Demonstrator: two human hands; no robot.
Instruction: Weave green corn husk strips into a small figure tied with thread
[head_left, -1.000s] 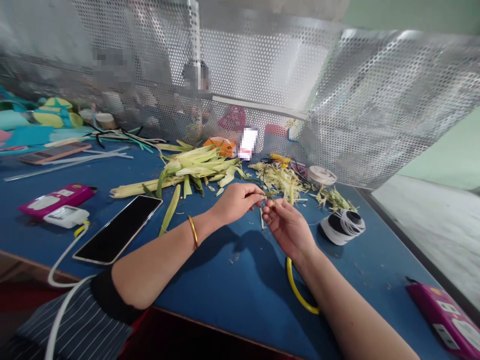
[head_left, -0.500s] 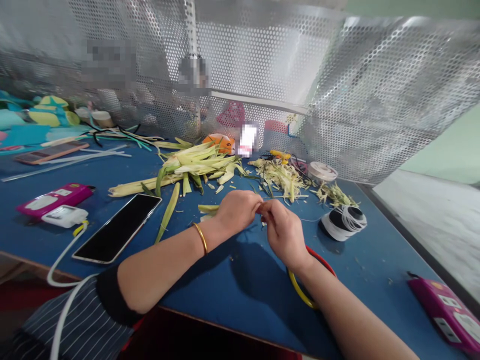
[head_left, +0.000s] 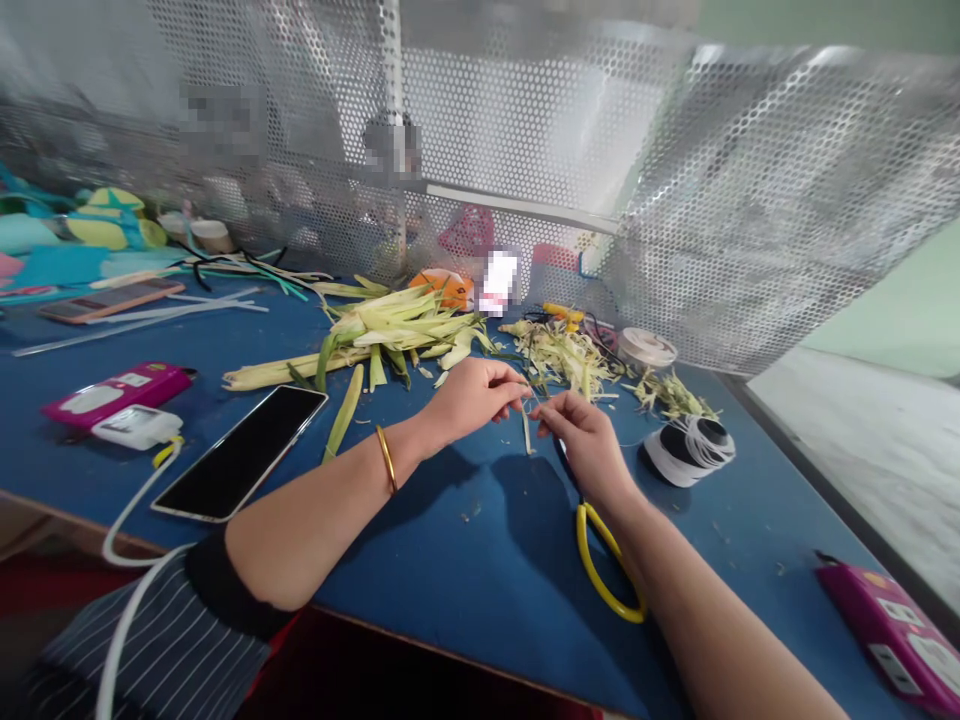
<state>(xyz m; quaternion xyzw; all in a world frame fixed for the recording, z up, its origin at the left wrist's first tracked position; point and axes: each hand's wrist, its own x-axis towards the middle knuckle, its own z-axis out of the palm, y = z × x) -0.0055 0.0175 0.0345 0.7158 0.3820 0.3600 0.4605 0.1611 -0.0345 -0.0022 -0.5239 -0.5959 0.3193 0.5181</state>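
My left hand (head_left: 472, 397) and my right hand (head_left: 589, 437) meet above the blue table (head_left: 450, 560), fingertips pinched close together on a small thing I cannot make out, with a thin pale strip hanging below it. A clear thread seems to run from them toward the spool of thread (head_left: 690, 445) at the right. Yellow-handled scissors (head_left: 604, 570) lie under my right wrist. A gold bangle sits on my left wrist. Green and yellow leaf strips (head_left: 390, 330) are piled just beyond my hands.
A black phone (head_left: 240, 450) lies at the left, with a pink box (head_left: 112, 385) and a white charger with cable beside it. Shredded leaf scraps (head_left: 562, 355), a round tape reel (head_left: 645, 348) and a perforated metal screen (head_left: 675, 180) stand behind. Another pink box (head_left: 892, 625) sits at the right edge.
My hands have drawn slightly apart and lifted a little farther from me. My right wrist has shifted, so the scissors' yellow handle shows more.
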